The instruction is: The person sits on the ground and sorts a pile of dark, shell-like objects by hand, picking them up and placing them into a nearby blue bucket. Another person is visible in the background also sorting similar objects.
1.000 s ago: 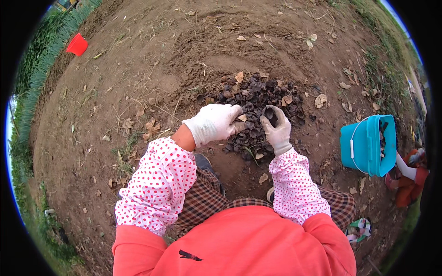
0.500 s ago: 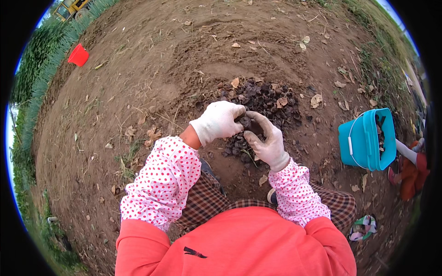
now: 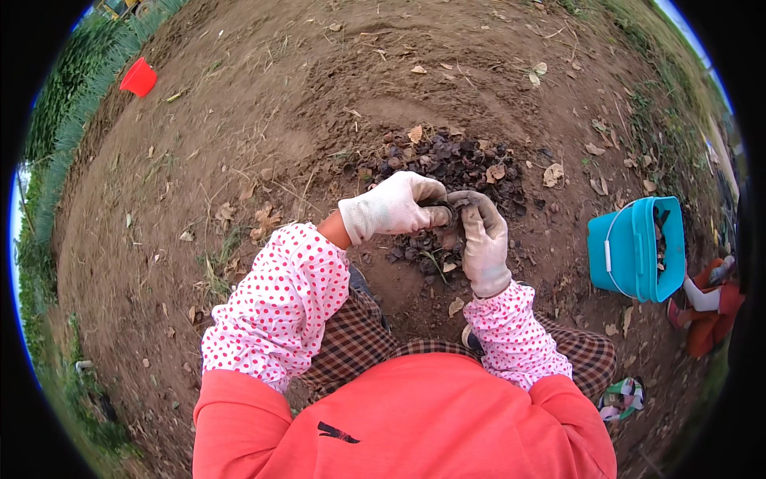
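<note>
- White gloves on both hands, met above a dark pile (image 3: 447,164) of shrivelled bits on bare soil (image 3: 263,120).
- Left hand (image 3: 395,206) curled, fingers pressed together and pinching a small dark piece (image 3: 444,214) at the tips.
- Right hand (image 3: 481,235) touching the left at the fingertips, fingers bent around the same piece; exact grip hard to tell, since the gloves overlap.
- Piece held just above the near edge of the pile, between the two hands.
- Pink dotted sleeves (image 3: 279,307) on both forearms, over checked trousers and a red-orange top.
- Teal bucket (image 3: 630,249) to the right, well apart from the hands, dark bits visible inside.
- Red container (image 3: 139,77) far off at upper left, near the grass.
- Dry leaves (image 3: 550,173) scattered around the pile.
- Another person's red-orange clothing (image 3: 710,307) at the right rim, just beside the bucket.
</note>
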Motion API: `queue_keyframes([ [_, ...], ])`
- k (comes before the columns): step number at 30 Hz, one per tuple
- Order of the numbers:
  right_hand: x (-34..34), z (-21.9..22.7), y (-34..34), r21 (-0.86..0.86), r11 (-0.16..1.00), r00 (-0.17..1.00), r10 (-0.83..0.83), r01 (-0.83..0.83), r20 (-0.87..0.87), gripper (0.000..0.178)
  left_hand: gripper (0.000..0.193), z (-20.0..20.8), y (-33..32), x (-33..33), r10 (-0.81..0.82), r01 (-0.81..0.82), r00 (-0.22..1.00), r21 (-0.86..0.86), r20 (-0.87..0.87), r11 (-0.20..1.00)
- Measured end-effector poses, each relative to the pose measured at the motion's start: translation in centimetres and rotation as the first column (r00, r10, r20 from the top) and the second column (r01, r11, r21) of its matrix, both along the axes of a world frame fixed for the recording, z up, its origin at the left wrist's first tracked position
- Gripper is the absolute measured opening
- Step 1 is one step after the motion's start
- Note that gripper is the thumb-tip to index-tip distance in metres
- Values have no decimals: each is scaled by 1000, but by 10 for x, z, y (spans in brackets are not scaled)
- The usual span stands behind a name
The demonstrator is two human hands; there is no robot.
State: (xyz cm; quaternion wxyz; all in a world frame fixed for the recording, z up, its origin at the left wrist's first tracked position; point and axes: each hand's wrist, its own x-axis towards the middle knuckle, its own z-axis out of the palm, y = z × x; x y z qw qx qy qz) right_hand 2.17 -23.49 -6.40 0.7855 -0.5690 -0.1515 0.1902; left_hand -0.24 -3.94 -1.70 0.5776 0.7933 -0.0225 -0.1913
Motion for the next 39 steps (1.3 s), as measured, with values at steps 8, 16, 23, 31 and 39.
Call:
queue_keyframes([
  [8, 12, -14, -5, 191, 978, 985, 108, -81, -132, 37, 34, -10, 9, 1, 18, -3, 990, -110, 141, 994],
  [16, 16, -42, -7, 636, 759, 837, 432, -137, -335, 60, 32, -3, 3, 1, 37, -30, 997, -106, 69, 994],
  [23, 60, -100, -38, 435, 895, 814, 180, 97, -553, 39, 30, -6, 12, -2, -24, -42, 953, 212, 302, 976],
  [31, 82, -216, -108, -512, 786, 587, -607, 346, -535, 11, 29, -15, 21, -8, -406, 112, 884, 739, 232, 665],
  [39, 111, -284, -110, -809, 511, 764, -633, 290, -126, 42, 32, -6, 15, -5, -412, 155, 895, 746, 172, 647],
])
